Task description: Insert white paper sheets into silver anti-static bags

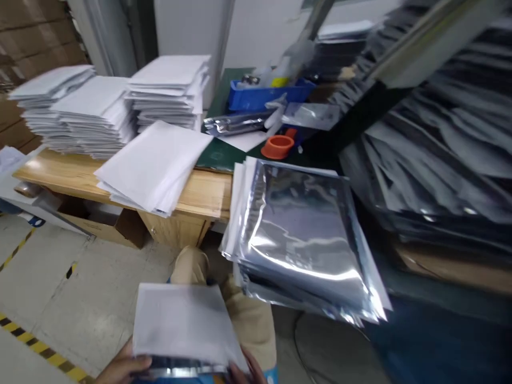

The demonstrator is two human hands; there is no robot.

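Single head camera looking forward-down, tilting; hands [128,365] cropping at 6 o'clock edge, close; wooden bench [200,189] lying toward 11 o'clock.

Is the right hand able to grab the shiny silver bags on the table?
Probably yes, once it lets go. The right hand is gripping a white envelope together with the left hand. The stack of silver bags overhangs the table edge just above it, with nothing in between.
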